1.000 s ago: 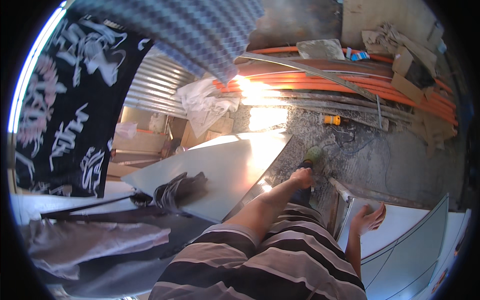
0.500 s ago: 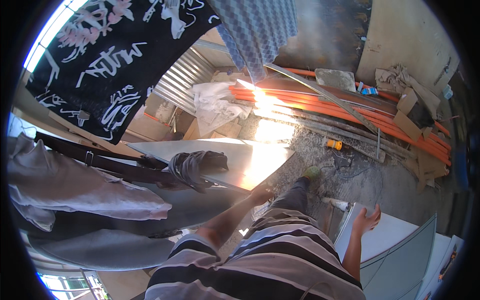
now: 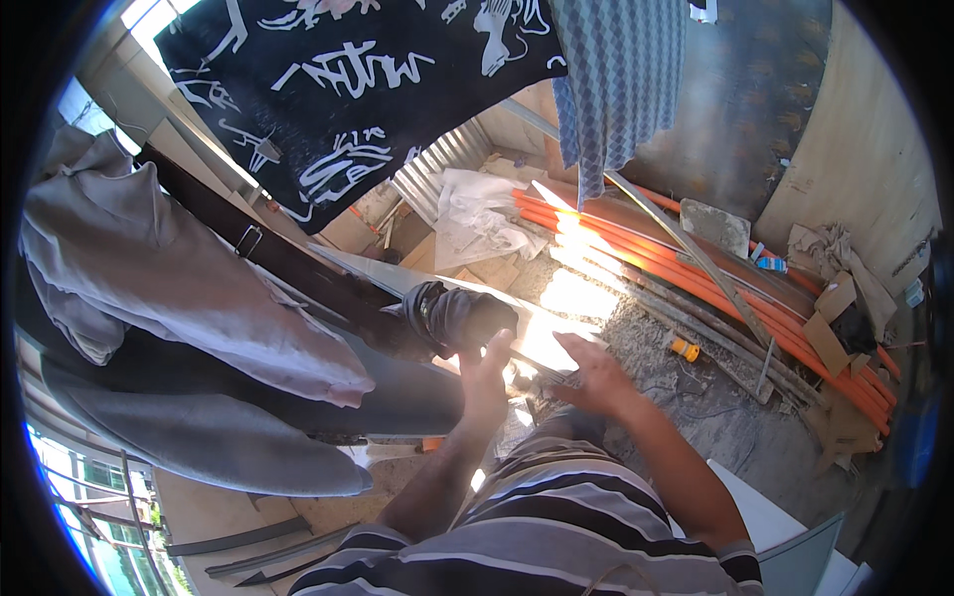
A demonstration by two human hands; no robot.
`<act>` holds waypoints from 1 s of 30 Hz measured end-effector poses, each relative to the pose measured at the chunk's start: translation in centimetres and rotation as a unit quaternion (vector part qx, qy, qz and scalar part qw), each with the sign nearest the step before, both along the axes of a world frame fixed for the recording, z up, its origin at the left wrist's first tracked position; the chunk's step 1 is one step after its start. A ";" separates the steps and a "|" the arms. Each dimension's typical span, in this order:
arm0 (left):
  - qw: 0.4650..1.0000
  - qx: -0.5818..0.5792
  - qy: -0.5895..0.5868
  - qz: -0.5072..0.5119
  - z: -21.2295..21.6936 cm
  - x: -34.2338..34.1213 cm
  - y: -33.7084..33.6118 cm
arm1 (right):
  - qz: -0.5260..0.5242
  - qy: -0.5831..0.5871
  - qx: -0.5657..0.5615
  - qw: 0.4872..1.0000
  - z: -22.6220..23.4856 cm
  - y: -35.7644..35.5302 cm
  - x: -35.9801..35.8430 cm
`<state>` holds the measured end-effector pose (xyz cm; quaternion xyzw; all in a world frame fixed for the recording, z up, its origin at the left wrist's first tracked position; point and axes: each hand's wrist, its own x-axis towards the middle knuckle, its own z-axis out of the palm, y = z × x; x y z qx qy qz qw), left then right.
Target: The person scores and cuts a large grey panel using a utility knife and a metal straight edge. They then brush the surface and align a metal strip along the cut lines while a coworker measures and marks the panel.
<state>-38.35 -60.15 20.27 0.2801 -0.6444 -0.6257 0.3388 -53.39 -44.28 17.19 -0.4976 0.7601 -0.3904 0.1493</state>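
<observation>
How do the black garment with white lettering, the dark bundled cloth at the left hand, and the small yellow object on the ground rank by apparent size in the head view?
1. Black garment with white lettering, though it hangs nearest the camera.
2. Dark bundled cloth, touched by the left hand.
3. Small yellow object.

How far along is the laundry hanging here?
Done: a grey shirt, black printed cloth and blue checked cloth already hang. In hand: the left hand touches a dark bundle on the line; the right hand hovers open. What is left cannot be seen.
</observation>
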 end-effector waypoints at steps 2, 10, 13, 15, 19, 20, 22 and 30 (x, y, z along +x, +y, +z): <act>0.999 -0.031 -0.014 0.007 0.5 -2.9 -0.2 | -0.019 -0.055 -0.042 0.997 -1.6 -0.7 -2.0; 0.997 0.070 0.008 -0.030 5.5 -11.0 -7.1 | -0.042 -0.032 -0.085 0.995 0.6 -5.9 -6.7; 0.998 -0.019 0.013 -0.059 4.4 -10.9 -13.3 | 0.011 -0.124 -0.004 0.992 1.4 -10.4 -6.1; 0.989 0.139 0.023 -0.039 6.4 -11.4 -15.6 | 0.015 -0.002 -0.023 1.000 -1.0 -13.7 -4.9; 0.976 0.217 0.014 -0.016 7.5 -9.4 -21.3 | 0.069 -0.081 -0.005 0.994 1.1 -16.9 -1.4; 0.981 0.192 -0.013 -0.013 7.0 -7.6 -23.5 | 0.137 -0.085 0.028 0.986 2.5 -16.4 -1.5; 0.879 -0.459 -0.119 -0.051 7.3 -3.7 -26.3 | 0.216 -0.087 0.076 0.969 2.5 -15.0 -2.2; 0.753 -0.460 -0.456 0.112 8.7 -0.2 -26.2 | 0.049 -0.193 0.127 0.972 -5.6 0.3 -6.0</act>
